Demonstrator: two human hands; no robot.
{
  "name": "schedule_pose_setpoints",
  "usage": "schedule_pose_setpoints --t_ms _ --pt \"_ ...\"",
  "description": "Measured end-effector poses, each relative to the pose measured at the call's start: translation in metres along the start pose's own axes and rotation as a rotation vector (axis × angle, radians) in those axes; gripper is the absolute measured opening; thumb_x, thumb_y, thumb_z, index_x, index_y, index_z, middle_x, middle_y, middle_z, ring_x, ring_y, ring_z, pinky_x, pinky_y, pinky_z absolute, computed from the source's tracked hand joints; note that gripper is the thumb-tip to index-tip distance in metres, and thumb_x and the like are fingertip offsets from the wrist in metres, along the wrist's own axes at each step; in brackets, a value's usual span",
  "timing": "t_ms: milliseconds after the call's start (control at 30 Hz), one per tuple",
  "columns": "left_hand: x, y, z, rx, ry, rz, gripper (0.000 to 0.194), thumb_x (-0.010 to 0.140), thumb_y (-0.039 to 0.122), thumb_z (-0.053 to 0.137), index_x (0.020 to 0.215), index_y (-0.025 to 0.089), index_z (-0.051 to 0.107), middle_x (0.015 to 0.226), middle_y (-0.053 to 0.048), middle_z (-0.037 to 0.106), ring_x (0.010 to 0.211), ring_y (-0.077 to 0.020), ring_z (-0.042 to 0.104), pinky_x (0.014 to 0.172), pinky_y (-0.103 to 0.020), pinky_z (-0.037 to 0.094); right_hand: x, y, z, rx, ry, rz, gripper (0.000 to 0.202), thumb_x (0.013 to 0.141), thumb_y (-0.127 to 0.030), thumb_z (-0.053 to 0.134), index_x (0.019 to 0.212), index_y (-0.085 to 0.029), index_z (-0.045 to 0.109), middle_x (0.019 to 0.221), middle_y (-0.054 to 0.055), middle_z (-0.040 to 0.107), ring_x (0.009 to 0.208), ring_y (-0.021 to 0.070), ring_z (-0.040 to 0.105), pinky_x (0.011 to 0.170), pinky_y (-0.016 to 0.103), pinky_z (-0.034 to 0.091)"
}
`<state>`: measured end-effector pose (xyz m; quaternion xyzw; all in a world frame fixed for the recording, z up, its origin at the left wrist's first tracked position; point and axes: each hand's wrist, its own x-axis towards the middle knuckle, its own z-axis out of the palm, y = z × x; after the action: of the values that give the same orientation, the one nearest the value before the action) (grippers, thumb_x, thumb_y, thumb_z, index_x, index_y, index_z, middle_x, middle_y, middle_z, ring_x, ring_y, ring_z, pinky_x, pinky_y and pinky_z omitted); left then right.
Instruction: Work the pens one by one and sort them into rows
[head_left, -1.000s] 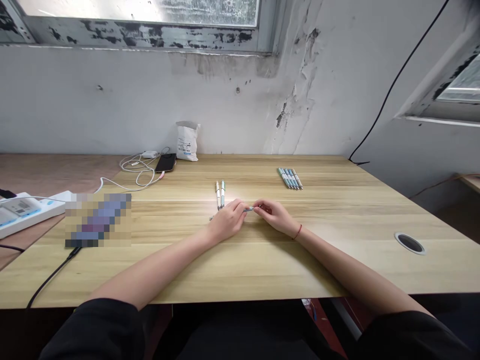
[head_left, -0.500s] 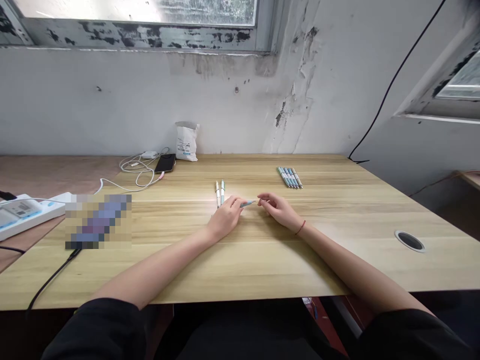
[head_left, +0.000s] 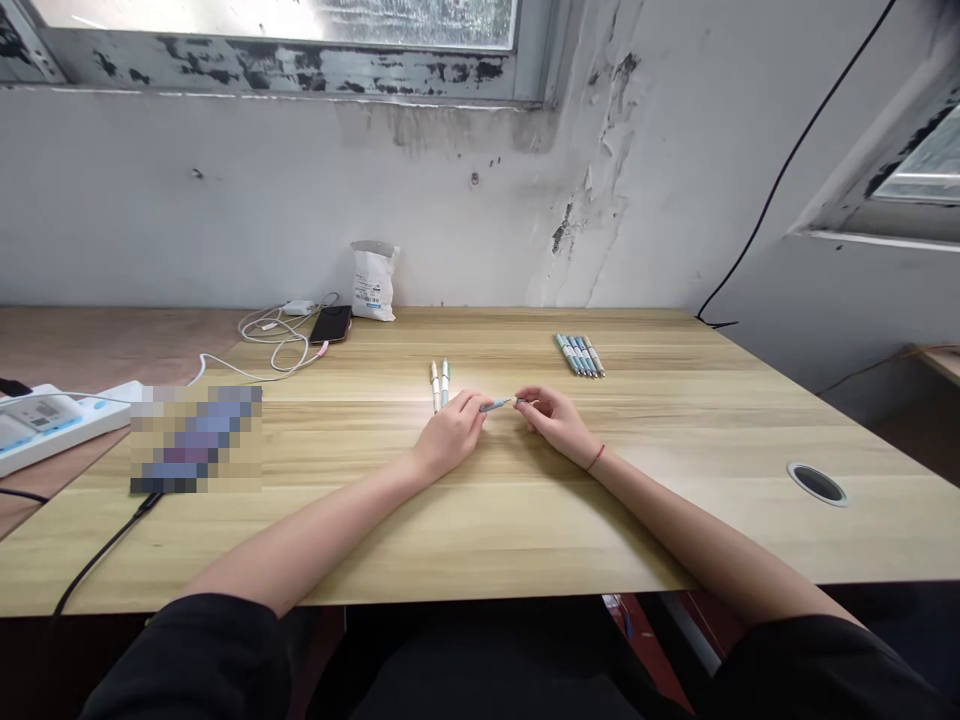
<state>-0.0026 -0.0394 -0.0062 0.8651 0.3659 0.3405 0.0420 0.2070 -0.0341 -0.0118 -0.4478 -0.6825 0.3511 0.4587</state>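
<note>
The left hand [head_left: 452, 430] pinches a slim light-blue pen [head_left: 493, 406] over the wood-grain bench [head_left: 517, 530], tip toward the right hand [head_left: 553, 417], which pinches a tiny silvery piece [head_left: 519, 401]. The white plastic packet's [head_left: 373, 284] print is illegible. Two pale pens [head_left: 445, 378] lie partly behind the left hand; five pastel pens [head_left: 582, 356] farther right.

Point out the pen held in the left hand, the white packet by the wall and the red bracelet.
Pen [head_left: 492, 406]: head view, on the blue section that shows.
White packet [head_left: 373, 282]: head view, middle of its front.
Red bracelet [head_left: 595, 458]: head view, on the band.
</note>
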Motion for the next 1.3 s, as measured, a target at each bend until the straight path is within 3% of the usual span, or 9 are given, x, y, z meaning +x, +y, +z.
schedule_pose_setpoints --t_ms 267,667,867,1067,1300 --pt "-0.001 -0.002 0.001 -0.032 -0.019 0.043 0.025 0.09 0.015 0.038 0.112 0.021 0.05 0.108 -0.006 0.052 0.094 -0.0159 0.056 0.078 -0.029 0.05 -0.002 -0.006 0.002 0.012 -0.056 -0.009 0.03 0.079 -0.043 0.057 0.095 -0.018 0.057 0.066 0.0 0.057 0.051 0.0108 0.049 0.048 0.024 0.04" --pt "-0.001 -0.002 0.0 -0.071 -0.032 0.087 0.025 0.091 0.014 0.038 0.111 0.02 0.051 0.105 -0.006 0.053 0.097 -0.0163 0.055 0.084 -0.032 0.048 -0.003 -0.004 0.002 -0.21 -0.083 -0.134 0.026 0.085 -0.04 0.05 0.095 -0.019 0.061 0.068 0.001 0.059 0.054 0.0109 0.046 0.05 0.024 0.036" --pt "0.0 -0.001 0.0 -0.052 -0.021 0.14 0.024 0.09 0.013 0.038 0.108 0.02 0.052 0.102 -0.006 0.054 0.096 -0.0172 0.055 0.085 -0.034 0.048 -0.002 -0.01 -0.001 -0.373 -0.126 -0.179 0.037 0.09 -0.042 0.039 0.072 -0.017 0.059 0.06 0.001 0.055 0.055 0.0114 0.045 0.054 0.024 0.034" --pt "0.001 0.001 -0.002 -0.036 -0.019 0.126 0.025 0.09 0.012 0.037 0.109 0.02 0.052 0.101 -0.006 0.054 0.094 -0.0168 0.055 0.082 -0.034 0.048 -0.003 -0.016 -0.005 -0.321 -0.14 -0.174 0.026 0.084 -0.04 0.051 0.097 -0.019 0.055 0.075 0.001 0.059 0.052 0.0097 0.045 0.051 0.024 0.037" --pt "0.0 0.0 -0.001 -0.03 -0.024 0.156 0.024 0.089 0.011 0.04 0.107 0.02 0.053 0.102 -0.005 0.055 0.095 -0.017 0.055 0.084 -0.034 0.048 -0.002 -0.017 -0.007 -0.422 -0.197 -0.234 0.029 0.09 -0.038 0.04 0.078 -0.019 0.058 0.067 0.002 0.057 0.06 0.0129 0.048 0.057 0.025 0.037"
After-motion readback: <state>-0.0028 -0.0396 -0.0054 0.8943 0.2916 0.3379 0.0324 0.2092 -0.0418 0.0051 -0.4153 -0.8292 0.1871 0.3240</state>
